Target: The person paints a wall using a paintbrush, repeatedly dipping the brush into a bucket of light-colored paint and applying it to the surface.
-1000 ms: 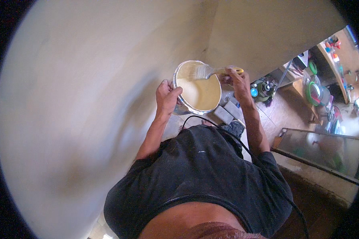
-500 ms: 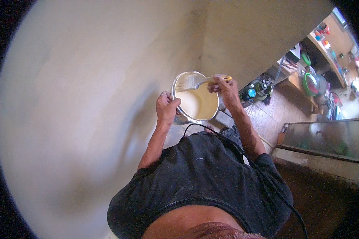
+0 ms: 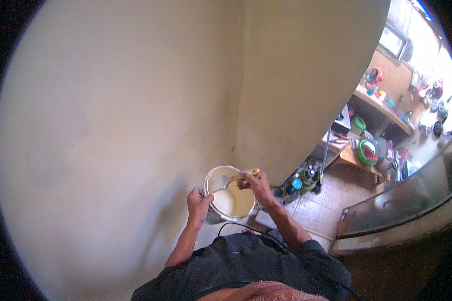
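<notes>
A round paint bucket (image 3: pixel 244 209) with a smeared rim hangs in front of me, tilted, with pale cream paint (image 3: pixel 225 202) inside. My left hand (image 3: pixel 200 203) is closed over its left rim, thumb on the near side and fingers partly hidden. In my right hand (image 3: pixel 256 183) is a paintbrush (image 3: pixel 220 183), gripped by its yellow handle. The brush's bristles lie at the bucket's inner left wall, above the paint; whether they touch it I cannot tell.
Cream walls (image 3: pixel 110 100) meet in a corner just ahead. To the right, dark bottles (image 3: pixel 306 175) stand on the tiled floor (image 3: pixel 319 208). Beyond are a low wooden bench (image 3: pixel 359 164) with a green basket (image 3: pixel 366 153), and a low glass panel (image 3: pixel 402 205). A black cable (image 3: pixel 236 224) runs by my body.
My view has tipped up, so the bucket and both hands sit lower in the picture. The brush stays inside the bucket, and both hands keep their grips.
</notes>
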Motion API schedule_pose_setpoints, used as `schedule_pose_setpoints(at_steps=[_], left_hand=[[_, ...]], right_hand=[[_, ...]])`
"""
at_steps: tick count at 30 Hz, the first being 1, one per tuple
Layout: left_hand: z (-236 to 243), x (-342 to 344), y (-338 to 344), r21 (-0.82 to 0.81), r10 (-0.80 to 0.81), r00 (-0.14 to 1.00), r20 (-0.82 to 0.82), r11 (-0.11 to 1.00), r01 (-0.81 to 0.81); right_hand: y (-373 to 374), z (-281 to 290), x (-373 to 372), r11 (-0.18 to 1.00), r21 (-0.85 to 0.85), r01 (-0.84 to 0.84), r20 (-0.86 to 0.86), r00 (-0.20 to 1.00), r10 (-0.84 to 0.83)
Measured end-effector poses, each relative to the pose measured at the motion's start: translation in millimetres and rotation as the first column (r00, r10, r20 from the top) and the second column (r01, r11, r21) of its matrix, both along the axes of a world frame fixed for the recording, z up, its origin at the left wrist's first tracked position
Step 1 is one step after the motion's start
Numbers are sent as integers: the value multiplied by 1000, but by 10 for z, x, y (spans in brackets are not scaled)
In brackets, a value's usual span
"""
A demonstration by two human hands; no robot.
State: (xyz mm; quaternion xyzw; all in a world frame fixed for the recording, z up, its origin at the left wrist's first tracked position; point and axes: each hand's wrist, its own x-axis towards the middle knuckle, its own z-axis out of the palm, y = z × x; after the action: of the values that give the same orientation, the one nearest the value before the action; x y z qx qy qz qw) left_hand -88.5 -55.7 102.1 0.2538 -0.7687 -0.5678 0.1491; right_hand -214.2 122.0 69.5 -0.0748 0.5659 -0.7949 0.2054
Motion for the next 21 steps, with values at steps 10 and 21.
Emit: schedule_pose_setpoints(at_steps=[10,21], left_hand=[[-205,39,-33,99,59,993,-99,994,-49],[-49,99,21,73,71,993,-98,995,-64]], right_hand=[[188,114,-148,979,-203,30,103,995,-9],[-69,151,-73,1000,-23,-9,-31,999,9]])
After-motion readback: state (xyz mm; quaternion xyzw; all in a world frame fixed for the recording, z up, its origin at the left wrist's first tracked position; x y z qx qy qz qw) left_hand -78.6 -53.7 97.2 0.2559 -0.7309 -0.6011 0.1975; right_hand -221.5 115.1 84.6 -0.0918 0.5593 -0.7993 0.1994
